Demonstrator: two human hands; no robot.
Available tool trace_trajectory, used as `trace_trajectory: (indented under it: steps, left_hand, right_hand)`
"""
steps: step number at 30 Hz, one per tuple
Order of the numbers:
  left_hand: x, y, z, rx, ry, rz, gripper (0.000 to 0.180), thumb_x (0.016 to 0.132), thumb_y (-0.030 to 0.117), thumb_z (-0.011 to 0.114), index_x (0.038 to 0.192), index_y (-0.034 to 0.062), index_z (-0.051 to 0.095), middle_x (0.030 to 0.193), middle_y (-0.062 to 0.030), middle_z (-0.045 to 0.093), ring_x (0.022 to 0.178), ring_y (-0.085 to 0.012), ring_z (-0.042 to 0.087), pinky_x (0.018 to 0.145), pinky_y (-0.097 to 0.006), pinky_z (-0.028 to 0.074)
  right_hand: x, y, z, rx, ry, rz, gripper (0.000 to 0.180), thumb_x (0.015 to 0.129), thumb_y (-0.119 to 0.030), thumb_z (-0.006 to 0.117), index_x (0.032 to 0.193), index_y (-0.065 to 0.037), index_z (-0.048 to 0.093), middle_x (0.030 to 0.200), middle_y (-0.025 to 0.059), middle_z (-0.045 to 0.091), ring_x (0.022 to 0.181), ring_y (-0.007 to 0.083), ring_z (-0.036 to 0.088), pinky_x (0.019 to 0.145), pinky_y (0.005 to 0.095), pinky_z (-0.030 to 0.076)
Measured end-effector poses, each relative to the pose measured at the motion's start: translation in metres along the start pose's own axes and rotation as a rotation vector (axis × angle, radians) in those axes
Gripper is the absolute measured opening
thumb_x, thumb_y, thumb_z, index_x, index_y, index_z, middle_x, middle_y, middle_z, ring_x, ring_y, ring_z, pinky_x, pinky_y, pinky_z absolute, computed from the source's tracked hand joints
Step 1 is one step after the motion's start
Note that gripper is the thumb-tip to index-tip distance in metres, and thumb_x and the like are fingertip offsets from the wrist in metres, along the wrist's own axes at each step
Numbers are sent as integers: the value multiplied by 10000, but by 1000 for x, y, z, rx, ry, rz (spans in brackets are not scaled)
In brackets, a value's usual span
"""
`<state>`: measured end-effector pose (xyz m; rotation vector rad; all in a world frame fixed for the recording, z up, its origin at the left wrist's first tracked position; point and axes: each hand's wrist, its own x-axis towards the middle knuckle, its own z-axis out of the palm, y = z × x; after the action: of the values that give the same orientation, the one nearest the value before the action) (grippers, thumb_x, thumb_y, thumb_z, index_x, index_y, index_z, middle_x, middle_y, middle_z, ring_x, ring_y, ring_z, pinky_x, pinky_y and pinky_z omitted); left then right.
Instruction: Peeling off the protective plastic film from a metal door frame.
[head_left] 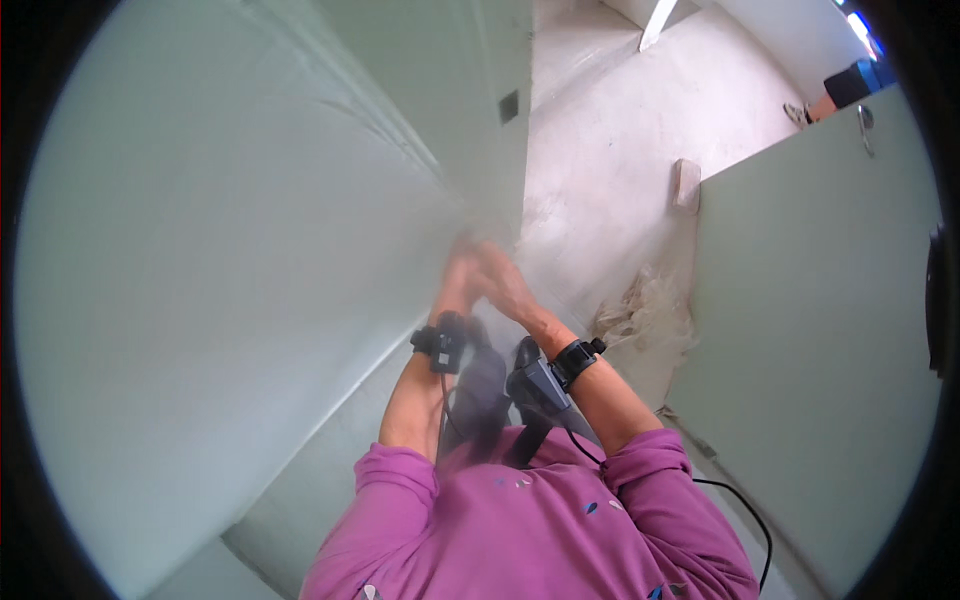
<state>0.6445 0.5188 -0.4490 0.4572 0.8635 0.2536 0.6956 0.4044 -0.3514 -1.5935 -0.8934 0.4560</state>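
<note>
My left hand (461, 272) and my right hand (502, 282) are close together in front of me, touching or nearly so. Both are beside a pale green panel (250, 230) that fills the left side, close to where it meets another green panel (455, 70). A haze blurs this part of the picture and smears the fingers. Whether anything is between them cannot be made out. Each wrist carries a strapped black device, the left one (441, 341) small and dark, the right one (540, 385) with a grey box and cable.
On the right stands a green door (815, 300) with a metal handle (865, 130). A brick (686, 186) lies at its edge on the pale floor (610, 150). Crumpled clear plastic (648, 315) is heaped nearer to me. Another person's leg (822, 108) shows beyond the door.
</note>
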Motion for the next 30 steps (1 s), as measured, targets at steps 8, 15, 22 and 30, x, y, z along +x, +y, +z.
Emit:
trace_trajectory:
  steps: [8, 15, 22, 30]
  left_hand:
    - [4, -6, 19, -193, -59, -89, 92, 741, 150, 511, 718, 61, 500, 639, -74, 534, 629, -231, 538, 550, -358, 441]
    - [-24, -17, 45, 304, -39, 465, 77, 736, 136, 516, 712, 64, 505, 616, -66, 541, 613, -236, 540, 508, -339, 421]
    - [-9, -1, 28, 35, -258, 230, 80, 725, 103, 483, 665, 51, 486, 561, -65, 498, 465, -187, 455, 426, -300, 353]
    - [-37, 4, 55, -343, -18, 201, 90, 687, 91, 542, 646, 63, 466, 557, -55, 460, 436, -183, 441, 406, -286, 345]
  right_hand:
    - [-23, -23, -46, 191, -85, 596, 434, 702, -121, 470, 1112, -18, 371, 687, 62, 507, 516, 89, 454, 448, 220, 384]
    - [-83, 10, -101, 219, 117, 622, 396, 709, -129, 455, 1079, 4, 403, 645, 49, 491, 480, 84, 412, 423, 206, 356]
    - [-103, 45, -114, 255, 132, 790, 366, 734, -149, 461, 1061, 5, 406, 655, 34, 482, 498, 65, 423, 435, 194, 378]
    - [-38, 40, -148, 174, -74, 624, 351, 748, -158, 452, 1048, 17, 406, 656, 27, 477, 503, 61, 420, 432, 186, 372]
